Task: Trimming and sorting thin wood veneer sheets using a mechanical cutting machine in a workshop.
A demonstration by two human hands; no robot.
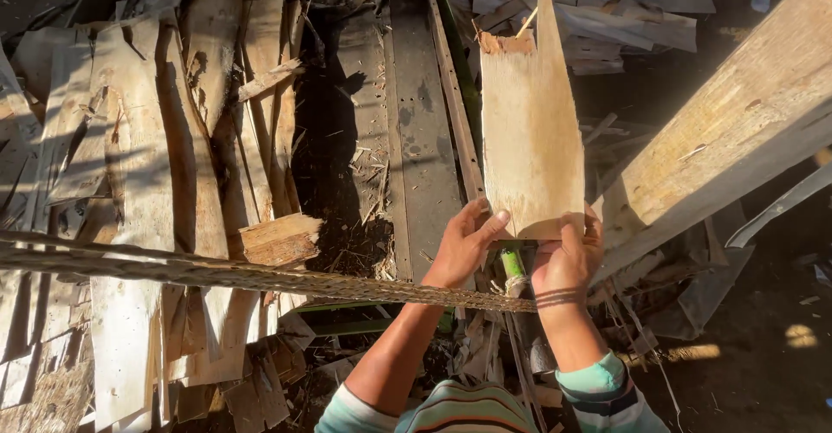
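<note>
A thin, pale sheet of wood veneer [530, 130] stands upright in front of me, its top edge torn into a long point. My left hand [465, 244] grips its lower left corner, thumb on the face. My right hand [568, 255] holds the lower right corner from behind, a dark band around the wrist. Both arms reach up from striped sleeves at the bottom of the view.
A rough twisted rope [217, 270] runs across from the left to a green post [513, 264] under the sheet. Piles of veneer strips [130, 182] lie at left. A metal conveyor bed [420, 130] runs away in the middle. A large log [737, 130] slants at right.
</note>
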